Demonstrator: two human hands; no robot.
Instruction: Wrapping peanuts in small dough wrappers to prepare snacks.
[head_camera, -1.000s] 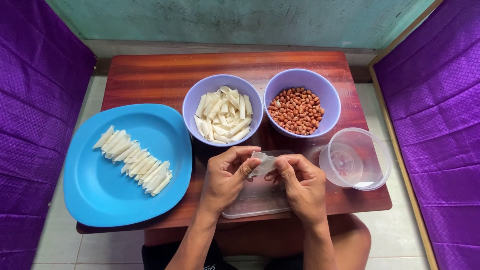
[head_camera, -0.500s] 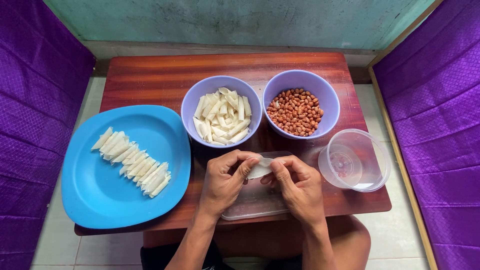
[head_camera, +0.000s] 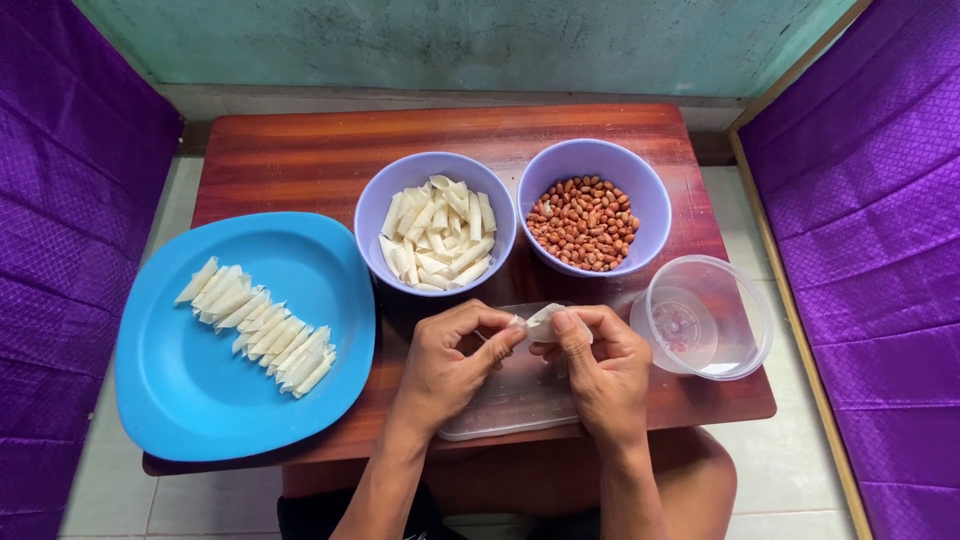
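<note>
Centrally, a small pale folded pastry wrapper (head_camera: 543, 322) is pinched between the fingertips of the left hand (head_camera: 450, 362) and right hand (head_camera: 598, 368), both closed on it above a clear flat plastic lid (head_camera: 510, 400), near the lilac plastic bowl of wrapper strips (head_camera: 436, 222), apparently for folding.

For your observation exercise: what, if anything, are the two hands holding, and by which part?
Both hands hold one small pale wrapper piece: the left hand and right hand pinch it at opposite ends with their fingertips.
</note>
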